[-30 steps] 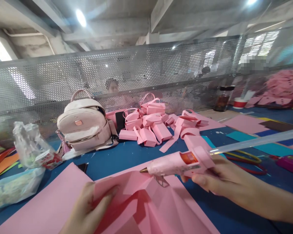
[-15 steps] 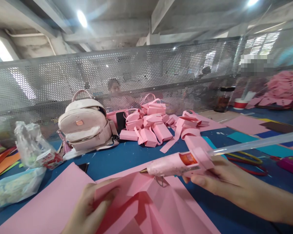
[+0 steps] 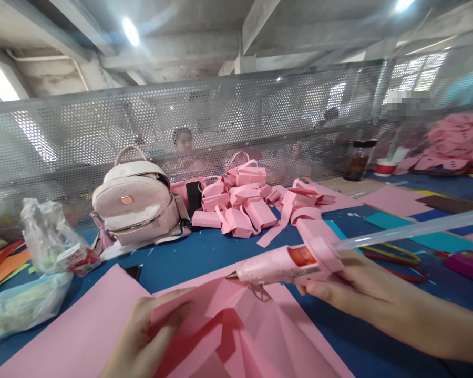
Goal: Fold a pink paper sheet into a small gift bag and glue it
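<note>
A pink hot glue gun point(image 3: 279, 266) is gripped in my right hand point(image 3: 362, 294), with a long clear glue stick point(image 3: 410, 231) sticking out of its back end. Its brass nozzle rests at or just over the upper edge of a folded sheet of pink paper point(image 3: 216, 299). My left hand point(image 3: 150, 325) pinches that paper between thumb and fingers, at its left edge. Creases fan across the folded paper toward me. Beneath it lie flat pink sheets point(image 3: 82, 315). The glue gun's handle is mostly hidden behind my right hand.
A pale backpack point(image 3: 137, 199) stands behind, beside a heap of small pink paper bags point(image 3: 240, 197). Plastic bags point(image 3: 27, 299) lie at left. At right are scissors point(image 3: 394, 257), a purple tool point(image 3: 467, 265), coloured sheets and a dark jar point(image 3: 358, 160). A perforated metal screen point(image 3: 220, 110) runs behind.
The whole view shifts very slightly. Both hands, the glue gun and the folded paper keep nearly the same positions.
</note>
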Motion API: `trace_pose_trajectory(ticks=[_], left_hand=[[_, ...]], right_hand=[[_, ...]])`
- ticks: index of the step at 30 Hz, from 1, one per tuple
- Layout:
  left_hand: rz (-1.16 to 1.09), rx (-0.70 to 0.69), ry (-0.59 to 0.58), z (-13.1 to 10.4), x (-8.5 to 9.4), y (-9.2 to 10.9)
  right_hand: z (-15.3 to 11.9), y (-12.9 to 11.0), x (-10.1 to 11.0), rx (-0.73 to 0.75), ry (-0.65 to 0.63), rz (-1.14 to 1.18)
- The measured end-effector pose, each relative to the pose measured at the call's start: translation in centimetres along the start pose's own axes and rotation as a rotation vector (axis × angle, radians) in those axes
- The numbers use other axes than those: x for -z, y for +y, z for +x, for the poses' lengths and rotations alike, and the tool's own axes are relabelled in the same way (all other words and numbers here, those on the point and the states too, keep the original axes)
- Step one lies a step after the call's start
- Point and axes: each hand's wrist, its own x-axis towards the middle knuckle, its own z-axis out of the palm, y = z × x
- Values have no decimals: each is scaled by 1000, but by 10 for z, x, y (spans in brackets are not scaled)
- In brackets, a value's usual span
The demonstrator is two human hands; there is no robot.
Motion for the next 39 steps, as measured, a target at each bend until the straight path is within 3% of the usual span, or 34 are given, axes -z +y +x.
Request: trace_pose_trajectory(ticks=[7, 12, 39], left_hand=[[-33, 15, -12, 1, -1, 3], [-33, 41, 6, -2, -1, -2], [-23, 112, 25, -1, -3, 0]], right_hand=[[0, -1, 2, 13, -48, 13], [-1, 0, -1, -16, -2, 3], [-6, 2, 7, 3, -19, -46]])
